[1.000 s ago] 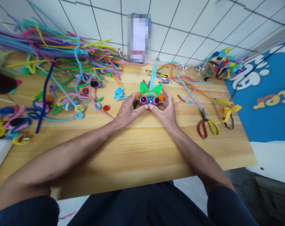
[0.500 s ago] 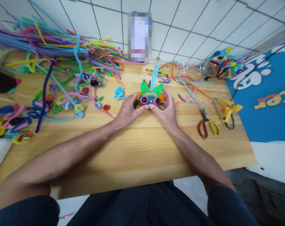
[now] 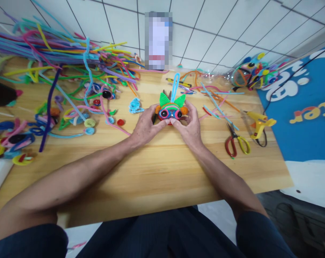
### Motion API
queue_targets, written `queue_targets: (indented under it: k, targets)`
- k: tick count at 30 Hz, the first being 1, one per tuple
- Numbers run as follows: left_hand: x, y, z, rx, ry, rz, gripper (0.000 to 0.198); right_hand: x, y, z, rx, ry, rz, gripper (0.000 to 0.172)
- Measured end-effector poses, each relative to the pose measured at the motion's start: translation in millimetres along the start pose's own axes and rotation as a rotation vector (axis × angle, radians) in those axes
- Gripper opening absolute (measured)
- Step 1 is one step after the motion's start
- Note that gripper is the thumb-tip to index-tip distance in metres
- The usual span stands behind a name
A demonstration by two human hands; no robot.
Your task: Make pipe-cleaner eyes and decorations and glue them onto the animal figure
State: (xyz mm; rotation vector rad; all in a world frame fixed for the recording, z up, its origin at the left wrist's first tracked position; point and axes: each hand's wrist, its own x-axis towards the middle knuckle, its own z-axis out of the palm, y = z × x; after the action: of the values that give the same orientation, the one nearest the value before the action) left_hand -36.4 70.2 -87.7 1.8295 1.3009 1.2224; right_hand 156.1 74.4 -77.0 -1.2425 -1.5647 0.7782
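A small pipe-cleaner animal head [image 3: 171, 109] sits on the wooden table [image 3: 151, 172]. It has green ears, orange side tufts, two ringed eyes and a light blue loop rising from its top. My left hand [image 3: 146, 127] grips its left side with curled fingers. My right hand [image 3: 188, 125] grips its right side, thumb under the face. Both thumbs press at the lower front edge.
A big heap of coloured pipe cleaners [image 3: 60, 61] covers the back left, with coiled pieces [image 3: 90, 123] nearer. Red-and-yellow scissors [image 3: 236, 141] and a yellow glue gun [image 3: 257, 124] lie at right. A clear bag of craft pieces [image 3: 250, 75] sits at the back right.
Both hands keep the same hold on the pipe-cleaner head. Only the camera view shifts slightly.
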Motion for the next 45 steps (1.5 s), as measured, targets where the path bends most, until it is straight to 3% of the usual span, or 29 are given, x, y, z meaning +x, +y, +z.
queue_targets:
  k: [29, 40, 45]
  targets:
    - [0.1, 2.4, -2.0, -0.017, -0.016, -0.011, 0.05, 1.2, 0.4, -0.6, -0.013, -0.01, -0.009, 0.078]
    - [0.3, 4.5, -3.2, -0.025, -0.02, -0.017, 0.05, 1.2, -1.0, -1.5, -0.006, -0.008, -0.007, 0.086]
    - [-0.2, 3.8, -3.2, -0.019, -0.016, -0.013, 0.049, 0.3, 2.9, 0.1, -0.01, 0.013, -0.036, 0.081]
